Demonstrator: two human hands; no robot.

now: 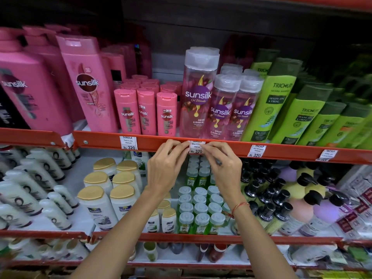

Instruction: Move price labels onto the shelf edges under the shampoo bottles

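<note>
A white price label [196, 147] reading Rs. 320 lies against the red shelf edge [161, 143], below the clear Sunsilk Oil Blends bottles [198, 93]. My left hand [166, 168] pinches its left side and my right hand [223, 168] pinches its right side, fingertips pressed to the edge. Three other labels sit on the same edge: one [128, 142] under the small pink Sunsilk bottles [145, 112], one [256, 151] under the green Trichup bottles [277, 105], and one [327, 155] farther right, tilted.
Large pink Sunsilk bottles [86, 83] fill the upper shelf's left. The shelf below holds white gold-capped bottles [100, 198], small green bottles [199, 210], black-capped bottles [267, 194] and white tubes [30, 184]. A lower red shelf edge [181, 237] crosses over my forearms.
</note>
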